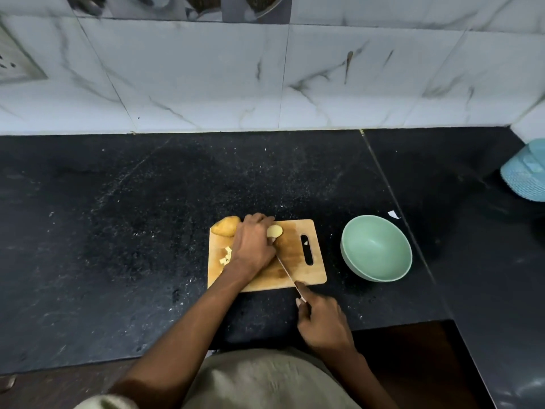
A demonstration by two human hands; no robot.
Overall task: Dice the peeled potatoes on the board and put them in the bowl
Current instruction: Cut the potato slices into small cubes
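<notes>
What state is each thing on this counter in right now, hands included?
Bowl: upright, nothing in it.
Cutting board: flat on the counter, in use.
Whole potato: uncut, at the board's far left corner.
Potato piece: partly cut, held down.
Diced bits: lying on the board's left side.
Knife: blade at the held piece.
Left hand: pressing on the potato piece.
Right hand: gripping the knife handle.

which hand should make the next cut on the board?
Right hand: it grips the knife, blade beside the potato piece. Left hand holds that piece.
</notes>
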